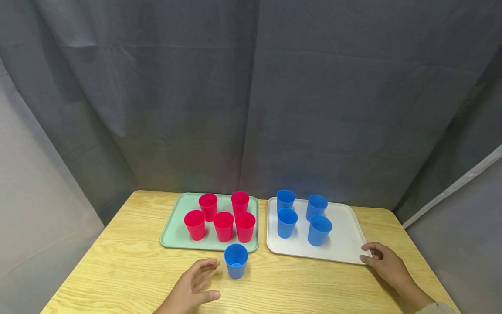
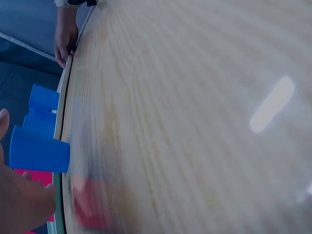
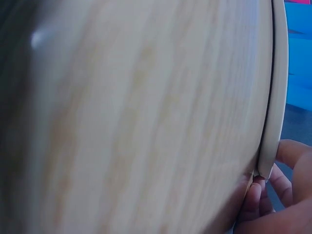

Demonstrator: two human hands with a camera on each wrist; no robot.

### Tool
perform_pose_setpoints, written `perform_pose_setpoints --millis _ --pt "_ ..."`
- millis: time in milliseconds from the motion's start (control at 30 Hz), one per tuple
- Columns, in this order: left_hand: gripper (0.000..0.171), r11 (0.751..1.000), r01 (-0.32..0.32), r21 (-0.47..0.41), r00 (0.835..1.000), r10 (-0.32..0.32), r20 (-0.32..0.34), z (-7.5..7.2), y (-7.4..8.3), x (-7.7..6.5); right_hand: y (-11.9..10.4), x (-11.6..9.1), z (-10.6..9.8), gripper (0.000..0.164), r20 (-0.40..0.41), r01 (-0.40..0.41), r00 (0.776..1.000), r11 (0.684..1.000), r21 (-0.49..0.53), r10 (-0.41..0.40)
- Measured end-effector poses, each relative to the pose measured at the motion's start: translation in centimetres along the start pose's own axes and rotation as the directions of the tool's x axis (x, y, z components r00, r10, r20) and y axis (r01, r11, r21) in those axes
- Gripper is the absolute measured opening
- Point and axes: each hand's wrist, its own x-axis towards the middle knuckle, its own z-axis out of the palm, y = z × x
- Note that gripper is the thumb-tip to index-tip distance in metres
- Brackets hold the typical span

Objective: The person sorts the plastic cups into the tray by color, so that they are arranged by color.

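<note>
A lone blue cup (image 1: 236,264) stands upright on the table in front of the green tray (image 1: 170,233). Just left of it, my left hand (image 1: 192,285) is held with fingers and thumb spread, apart from the cup in the head view. The same blue cup (image 2: 39,150) shows beyond the left hand (image 2: 24,200) in the left wrist view. My right hand (image 1: 386,264) grips the near right corner of the white tray (image 1: 345,235). Up close, the right wrist view has its fingers around that tray corner (image 3: 268,163). Several blue cups (image 1: 319,230) stand upright on the white tray.
Several red cups (image 1: 223,226) stand upright on the green tray. The two trays lie side by side on a wooden table (image 1: 298,283), with a narrow gap between them. Grey curtains (image 1: 251,96) hang behind the table and at both sides.
</note>
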Motion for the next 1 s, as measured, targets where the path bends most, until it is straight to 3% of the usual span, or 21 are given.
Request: perform_pose_setpoints --millis 300,633,1000 --pt "0.081 0.989 -0.138 0.055 0.989 0.14 -0.042 0.5 -0.3 2.4 0.1 0.1 0.1 0.04 0.01 -0.008 1.0 1.0 -0.002 0.009" --pt "0.089 0.992 -0.128 0.007 0.992 0.128 0.01 0.8 -0.2 4.5 -0.2 0.0 -0.4 0.044 0.056 -0.028 0.998 1.0 0.014 0.027" --pt "0.082 0.99 -0.141 0.0 0.989 0.141 0.037 1.0 -0.1 5.8 -0.2 0.0 -0.3 0.042 0.034 -0.012 0.999 1.0 0.0 0.012"
